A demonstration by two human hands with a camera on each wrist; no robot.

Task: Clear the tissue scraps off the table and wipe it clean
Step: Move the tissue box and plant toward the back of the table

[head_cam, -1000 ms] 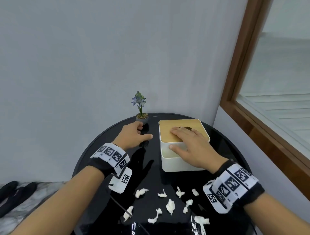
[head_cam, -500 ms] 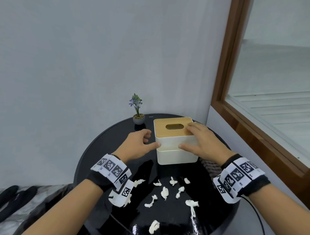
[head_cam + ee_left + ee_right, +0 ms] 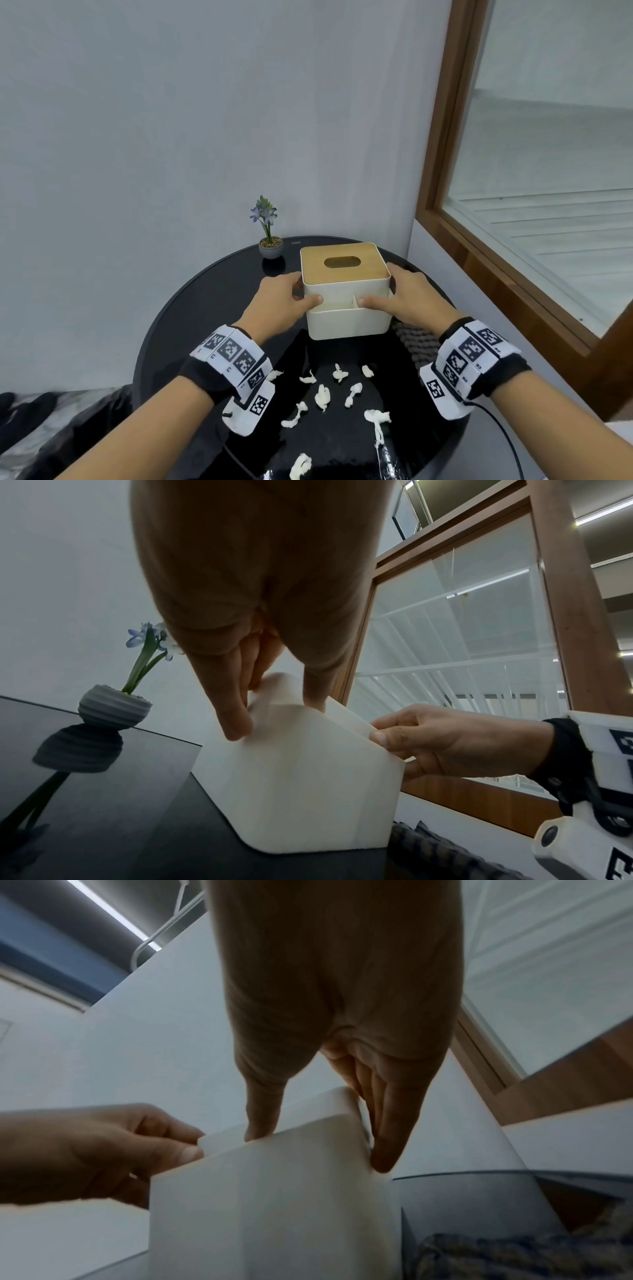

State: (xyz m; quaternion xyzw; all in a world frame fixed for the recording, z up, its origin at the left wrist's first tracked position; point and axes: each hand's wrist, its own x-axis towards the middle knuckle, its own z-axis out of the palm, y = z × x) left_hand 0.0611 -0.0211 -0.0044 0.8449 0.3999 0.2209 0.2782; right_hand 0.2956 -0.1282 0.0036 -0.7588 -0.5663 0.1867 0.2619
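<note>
Head view: our left hand (image 3: 279, 301) and right hand (image 3: 407, 299) grip the tissue box's upper shell (image 3: 346, 279), apparently raising it off the base (image 3: 347, 323); scraps (image 3: 322, 397) await clearing

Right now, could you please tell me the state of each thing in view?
Lid: lifted partly off its base, gripped by both hands.
Base: on the table, opened.
Left hand: grips the lid's left side.
Right hand: grips the lid's right side.
Scraps: scattered on the table, not cleared.
Plant: upright.

White tissue scraps (image 3: 322, 396) strewn on black table (image 3: 178, 329)
</note>
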